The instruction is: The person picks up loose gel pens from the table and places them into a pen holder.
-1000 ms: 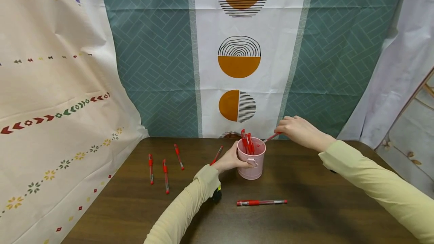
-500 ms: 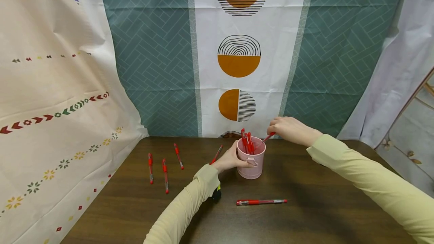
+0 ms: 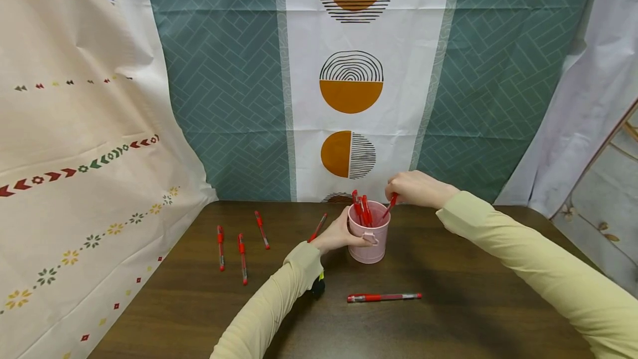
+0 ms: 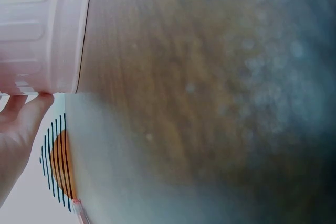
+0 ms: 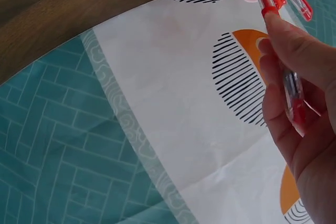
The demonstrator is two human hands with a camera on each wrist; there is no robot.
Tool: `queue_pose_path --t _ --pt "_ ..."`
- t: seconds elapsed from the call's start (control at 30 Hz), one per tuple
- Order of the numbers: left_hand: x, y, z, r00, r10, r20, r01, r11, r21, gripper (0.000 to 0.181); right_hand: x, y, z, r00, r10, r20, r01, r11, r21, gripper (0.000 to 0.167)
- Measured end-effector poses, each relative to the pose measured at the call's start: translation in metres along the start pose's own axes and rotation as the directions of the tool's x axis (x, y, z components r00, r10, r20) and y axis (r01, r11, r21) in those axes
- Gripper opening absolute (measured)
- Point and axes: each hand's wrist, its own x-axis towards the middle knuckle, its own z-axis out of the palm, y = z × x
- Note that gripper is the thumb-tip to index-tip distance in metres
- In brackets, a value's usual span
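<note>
One pen (image 3: 392, 203) at cup (image 3: 369, 252) rim | right fingers (image 5: 279, 124) pinch it | left fingers (image 4: 33, 113) grip cup | tabletop (image 3: 458, 314) extends rightward

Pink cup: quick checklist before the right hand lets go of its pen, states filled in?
1. Pink cup upright on table: ok.
2. Left hand gripping pink cup: ok.
3. Right hand gripping red pen: ok.
4. Red pen's lower end inside pink cup: ok.
5. Red pen's lower end touching bottom: cannot tell, hidden.
6. All pens in: not ok, five loose pens on table.
</note>
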Motion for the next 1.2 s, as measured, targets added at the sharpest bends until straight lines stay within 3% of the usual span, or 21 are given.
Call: queue_pose_path --t 0.2,0.37,0.5,0.63,0.97,1.2 --pt "0.000 -0.001 -0.001 1.000 -0.004 0.009 0.004 1.000 -0.013 0.081 0.009 0.001 0.000 0.997 0.076 0.028 -0.080 0.978 0.193 0.015" --pt "0.001 -0.001 -0.002 1.000 -0.008 0.005 0.008 1.000 0.000 0.082 0.017 0.004 0.005 0.989 0.148 0.026 -0.147 0.920 0.362 0.019" --pt "0.001 -0.002 -0.002 1.000 -0.023 0.008 0.023 1.000 0.003 0.083 0.022 0.004 0.008 0.974 0.213 0.072 -0.222 0.866 0.449 0.020" --pt "0.001 -0.001 -0.001 1.000 -0.016 0.008 0.016 1.000 0.001 0.083 0.027 0.004 0.012 0.962 0.246 0.117 -0.271 0.839 0.472 0.018" --pt "0.001 0.001 -0.002 1.000 -0.016 0.005 0.016 1.000 0.010 0.083 0.036 0.004 0.024 0.946 0.269 0.179 -0.323 0.819 0.475 0.023" --pt "0.002 0.001 -0.002 1.000 -0.022 0.018 0.022 1.000 0.009 0.081 0.040 0.003 0.031 0.944 0.261 0.202 -0.326 0.829 0.454 0.023"
